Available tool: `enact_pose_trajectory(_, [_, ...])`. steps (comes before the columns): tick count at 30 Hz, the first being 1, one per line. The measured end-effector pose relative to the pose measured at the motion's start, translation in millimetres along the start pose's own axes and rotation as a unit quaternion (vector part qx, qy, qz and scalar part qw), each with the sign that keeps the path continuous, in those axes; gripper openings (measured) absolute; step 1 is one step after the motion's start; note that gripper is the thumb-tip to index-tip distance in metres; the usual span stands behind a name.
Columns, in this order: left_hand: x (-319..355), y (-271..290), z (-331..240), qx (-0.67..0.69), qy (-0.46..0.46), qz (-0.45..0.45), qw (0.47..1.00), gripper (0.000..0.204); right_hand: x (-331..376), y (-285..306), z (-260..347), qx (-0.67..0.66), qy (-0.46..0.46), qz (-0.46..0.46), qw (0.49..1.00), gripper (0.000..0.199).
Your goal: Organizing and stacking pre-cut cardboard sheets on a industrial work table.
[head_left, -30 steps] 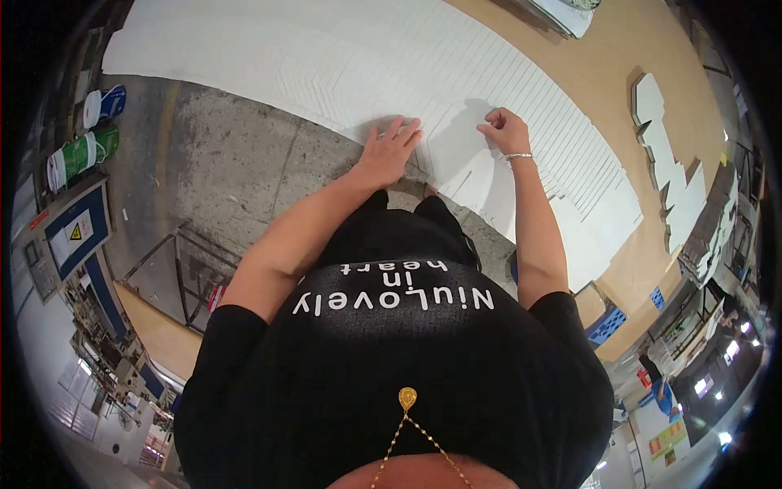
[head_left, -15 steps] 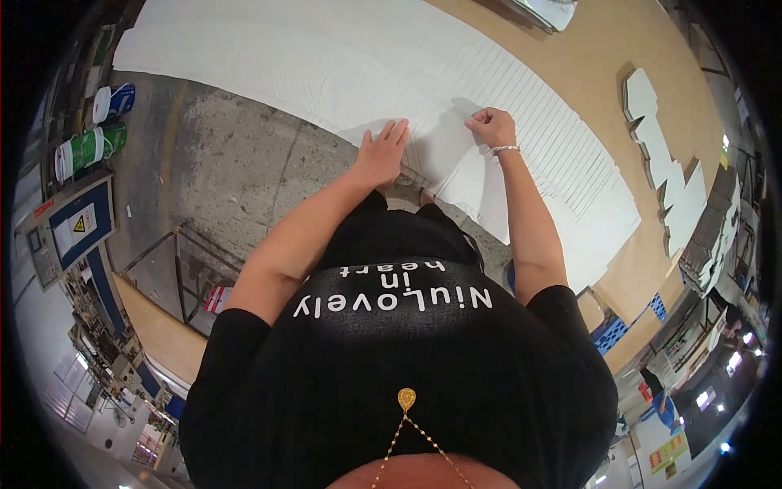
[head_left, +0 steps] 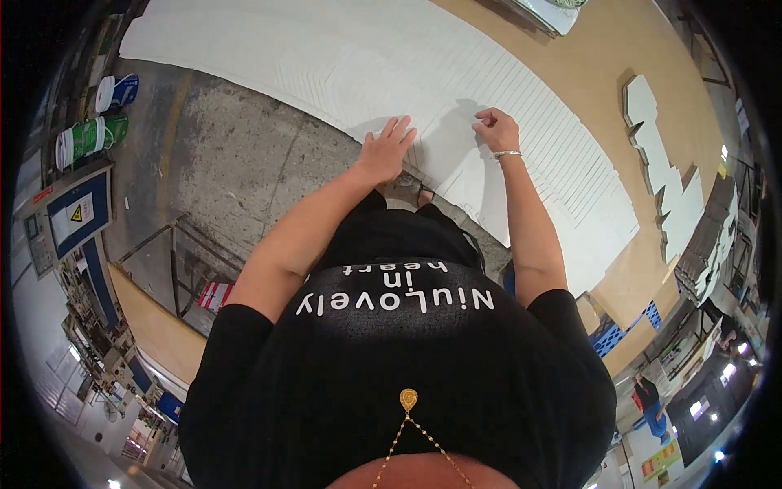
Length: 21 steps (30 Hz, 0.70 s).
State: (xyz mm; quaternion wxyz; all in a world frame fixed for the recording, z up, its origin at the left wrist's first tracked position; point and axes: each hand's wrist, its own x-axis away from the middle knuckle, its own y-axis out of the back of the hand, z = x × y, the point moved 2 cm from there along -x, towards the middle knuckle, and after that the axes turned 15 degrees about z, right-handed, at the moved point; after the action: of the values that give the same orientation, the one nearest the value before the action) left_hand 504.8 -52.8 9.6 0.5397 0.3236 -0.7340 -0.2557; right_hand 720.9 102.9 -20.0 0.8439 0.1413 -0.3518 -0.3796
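A long white sheet [head_left: 326, 61] with many parallel lines across its right part lies over the tan table. At the sheet's near edge is my left hand [head_left: 384, 151], its fingers stretched out and slightly spread, holding nothing. My right hand [head_left: 498, 130] is over the lined part, casting a shadow on the white surface. Its fingers are curled in toward the thumb. Anything between those fingertips is too small or hidden to make out.
On the tan tabletop [head_left: 603, 73], a jagged white cut piece [head_left: 664, 163] lies to the right. A white stack [head_left: 546, 12] sits at the far edge. Green [head_left: 94, 140] and blue [head_left: 118, 92] buckets stand on the floor at left. A metal frame [head_left: 173, 265] stands nearer, at left.
My right hand has shifted slightly to the right and its fingers look a little looser. My left hand has stayed nearly in place, its fingers spread slightly wider.
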Motion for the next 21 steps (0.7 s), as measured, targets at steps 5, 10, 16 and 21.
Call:
enact_pose_trajectory(5, [-1,3,-2,0.008,0.003,0.01,1.0,0.067,-4,-4,2,0.032,0.016,-0.012,0.999,0.025])
enact_pose_trajectory(10, [-1,-1,-7,-0.018,-0.012,-0.03,0.999,0.066,-5,-4,2,0.055,0.024,-0.027,0.998,0.026])
enact_pose_trajectory(16, [-1,-16,-14,0.044,-0.07,-0.039,0.996,0.067,-5,-8,9,0.047,-0.026,-0.03,0.998,0.025])
enact_pose_trajectory(21, [-3,-15,-5,0.087,-0.129,-0.069,0.985,0.074,-3,-10,6,0.029,-0.024,-0.056,0.998,0.023])
